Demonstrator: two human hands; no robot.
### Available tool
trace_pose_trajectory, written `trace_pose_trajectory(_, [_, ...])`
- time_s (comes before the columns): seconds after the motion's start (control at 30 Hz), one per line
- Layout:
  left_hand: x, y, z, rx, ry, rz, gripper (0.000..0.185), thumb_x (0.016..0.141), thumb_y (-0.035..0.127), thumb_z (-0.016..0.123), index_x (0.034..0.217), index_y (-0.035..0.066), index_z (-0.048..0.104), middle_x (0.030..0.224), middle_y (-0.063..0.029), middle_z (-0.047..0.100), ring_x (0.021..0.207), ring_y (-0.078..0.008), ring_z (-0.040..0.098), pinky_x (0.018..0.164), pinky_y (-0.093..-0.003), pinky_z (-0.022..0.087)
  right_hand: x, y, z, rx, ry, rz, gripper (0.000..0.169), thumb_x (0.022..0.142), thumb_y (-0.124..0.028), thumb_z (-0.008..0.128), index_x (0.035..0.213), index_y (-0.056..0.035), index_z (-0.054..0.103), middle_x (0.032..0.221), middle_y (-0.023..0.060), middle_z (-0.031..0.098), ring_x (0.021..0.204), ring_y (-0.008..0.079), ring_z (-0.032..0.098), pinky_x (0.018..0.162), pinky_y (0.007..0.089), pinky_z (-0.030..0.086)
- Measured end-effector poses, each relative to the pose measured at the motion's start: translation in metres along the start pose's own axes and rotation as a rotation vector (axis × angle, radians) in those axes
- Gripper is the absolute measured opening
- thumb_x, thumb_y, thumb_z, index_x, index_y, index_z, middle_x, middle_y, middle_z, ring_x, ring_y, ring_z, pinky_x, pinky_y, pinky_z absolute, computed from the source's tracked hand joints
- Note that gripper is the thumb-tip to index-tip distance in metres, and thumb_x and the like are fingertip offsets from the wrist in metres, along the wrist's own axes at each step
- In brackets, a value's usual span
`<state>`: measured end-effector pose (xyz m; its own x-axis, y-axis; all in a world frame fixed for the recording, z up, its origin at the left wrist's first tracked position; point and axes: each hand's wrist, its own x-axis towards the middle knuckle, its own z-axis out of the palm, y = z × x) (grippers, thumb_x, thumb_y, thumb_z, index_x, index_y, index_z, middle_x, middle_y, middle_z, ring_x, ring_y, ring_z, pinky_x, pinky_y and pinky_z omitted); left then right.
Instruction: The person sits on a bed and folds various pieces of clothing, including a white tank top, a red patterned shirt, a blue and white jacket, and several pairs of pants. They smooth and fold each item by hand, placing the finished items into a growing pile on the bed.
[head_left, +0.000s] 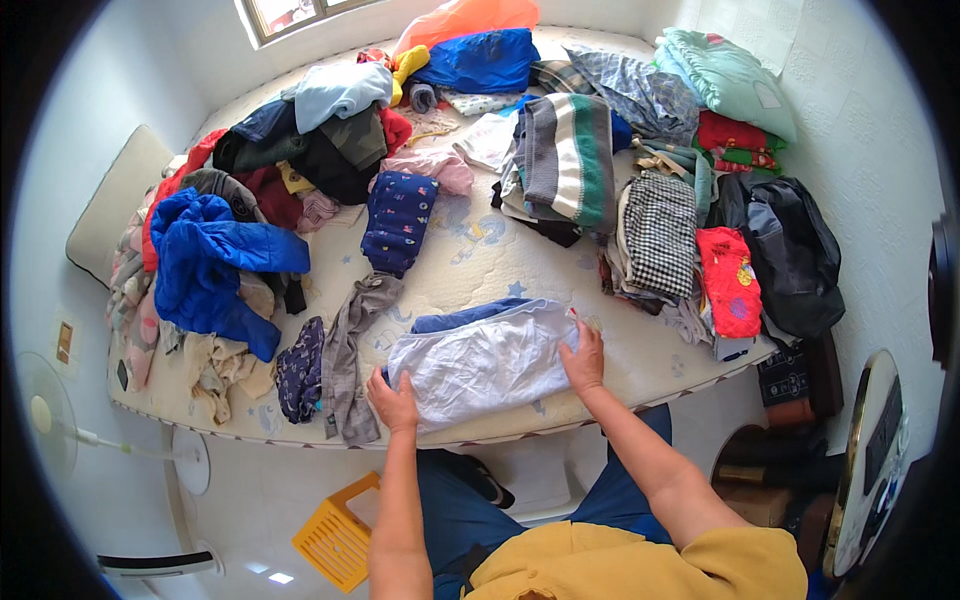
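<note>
A pale white cloth garment (487, 367) lies spread on the mattress before me, folded into a wide rectangle. Blue cloth (465, 315) shows along its far edge and at its left side. My left hand (394, 401) holds the garment's left edge, thumb on top. At the right end, my right hand (583, 356) grips the other edge near a small red tag; some of its fingers are hidden. Just left of my left hand lie grey checked trousers (352, 367) and a dark blue patterned garment (300, 367). Beyond them is a folded navy printed garment (400, 221).
Loose clothes with a blue jacket (217, 255) are heaped at left. Folded stacks stand at right, including a striped knit (570, 157), checked cloth (658, 232) and a red garment (727, 281) beside a black bag (787, 255). A yellow plastic basket (337, 536) and fan (112, 442) stand below.
</note>
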<state>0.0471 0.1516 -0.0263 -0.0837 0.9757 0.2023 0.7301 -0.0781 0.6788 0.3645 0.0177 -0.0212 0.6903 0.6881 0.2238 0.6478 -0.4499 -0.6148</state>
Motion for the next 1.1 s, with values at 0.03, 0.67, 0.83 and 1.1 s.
trace_pose_trajectory(0.03, [0.003, 0.002, 0.002, -0.204, -0.072, -0.107, 0.051, 0.081, 0.019, 0.07, 0.123, -0.002, 0.049, 0.121, -0.018, 0.055, 0.113, -0.0307, 0.052, 0.098, -0.0388, 0.039, -0.001, -0.001, 0.0, 0.029, -0.041, 0.091, 0.06, 0.074, -0.024, 0.07, 0.128, -0.0081, 0.049, 0.125, 0.0179, 0.051, 0.113, 0.036, 0.049, 0.096, 0.0426, 0.043])
trace_pose_trajectory(0.67, [-0.111, 0.093, -0.087, -1.124, -0.949, -0.687, 0.052, 0.076, -0.003, 0.061, 0.127, 0.0, 0.052, 0.116, -0.0125, 0.064, 0.104, -0.026, 0.063, 0.092, -0.0407, 0.051, 0.017, 0.014, -0.173, 0.592, -0.862, 0.136, 0.035, 0.08, -0.006, 0.065, 0.115, -0.0012, 0.062, 0.1, 0.002, 0.066, 0.091, 0.0092, 0.058, 0.08, 0.0272, 0.048])
trace_pose_trajectory(0.83, [-0.149, 0.123, -0.071, -1.126, -1.126, -0.792, 0.054, 0.077, -0.003, 0.067, 0.128, 0.0, 0.051, 0.118, -0.0108, 0.063, 0.106, -0.0245, 0.062, 0.094, -0.0388, 0.049, 0.025, 0.026, -0.238, 0.493, -0.864, 0.08, 0.034, 0.079, -0.005, 0.063, 0.112, -0.0017, 0.062, 0.098, 0.0021, 0.066, 0.091, 0.0097, 0.058, 0.083, 0.0279, 0.048])
trace_pose_trajectory(1.1, [-0.131, 0.266, -0.019, -1.302, -1.242, -0.457, 0.061, 0.08, -0.004, 0.068, 0.135, 0.001, 0.043, 0.128, -0.01, 0.055, 0.118, -0.0225, 0.053, 0.101, -0.0382, 0.041, 0.174, 0.009, -0.332, 0.279, -0.65, -0.15, 0.025, 0.078, 0.001, 0.058, 0.102, -0.0033, 0.064, 0.092, -0.0022, 0.064, 0.09, 0.0079, 0.058, 0.082, 0.0284, 0.049])
